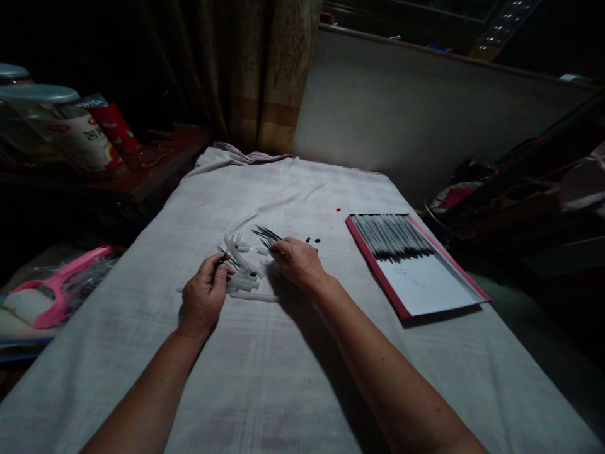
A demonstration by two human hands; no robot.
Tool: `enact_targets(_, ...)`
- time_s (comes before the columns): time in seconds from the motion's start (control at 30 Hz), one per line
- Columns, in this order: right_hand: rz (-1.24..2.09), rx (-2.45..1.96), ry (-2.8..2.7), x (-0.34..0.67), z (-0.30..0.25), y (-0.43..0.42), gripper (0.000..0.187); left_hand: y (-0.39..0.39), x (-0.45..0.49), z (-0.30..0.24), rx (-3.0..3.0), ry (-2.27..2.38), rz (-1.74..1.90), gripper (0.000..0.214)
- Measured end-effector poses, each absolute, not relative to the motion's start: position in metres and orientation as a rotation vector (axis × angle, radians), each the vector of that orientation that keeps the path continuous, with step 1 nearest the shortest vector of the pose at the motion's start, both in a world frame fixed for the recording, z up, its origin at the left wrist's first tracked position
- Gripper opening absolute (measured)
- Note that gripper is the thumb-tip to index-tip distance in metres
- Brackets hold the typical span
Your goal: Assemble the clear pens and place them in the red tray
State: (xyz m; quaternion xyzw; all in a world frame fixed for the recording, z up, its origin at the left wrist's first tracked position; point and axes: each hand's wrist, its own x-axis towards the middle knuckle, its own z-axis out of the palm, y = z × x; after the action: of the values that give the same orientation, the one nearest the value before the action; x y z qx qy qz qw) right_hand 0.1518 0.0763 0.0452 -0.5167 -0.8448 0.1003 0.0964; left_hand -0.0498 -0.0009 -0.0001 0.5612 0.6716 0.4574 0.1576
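Note:
A loose pile of clear pen barrels (242,277) and thin black refills (267,234) lies in the middle of a table under a white cloth (265,366). My left hand (204,296) is closed at the pile's left side, pinching a thin dark pen part at its fingertips. My right hand (297,261) rests on the pile's right side, fingers curled over the refills; what it grips is hidden. Two small black caps (312,240) lie just beyond it.
A red-edged tray (416,287) with a row of several assembled pens stands to the right. A tiny red bit (338,209) lies on the cloth. Jars (61,129) sit on a shelf at left, a pink plastic tool (59,284) below. Clutter fills the right side.

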Motion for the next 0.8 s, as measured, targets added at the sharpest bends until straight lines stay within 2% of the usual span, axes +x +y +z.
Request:
enact_targets(0.17, 0.391, -1.459, -2.579, 0.13, 0.042, 0.065, 0.029, 0.0, -0.052, -0.001, 1.572, 1.919, 1.341, 0.035)
enact_targets(0.37, 0.331, -1.584, -2.565, 0.12, 0.036, 0.069, 0.029, 0.0, -0.054, -0.003, 1.522, 1.918, 1.361, 0.036)
enact_targets(0.8, 0.241, -1.822, -2.44, 0.138, 0.048, 0.124, 0.033, 0.001, -0.053, -0.002, 1.513, 1.883, 1.38, 0.035)
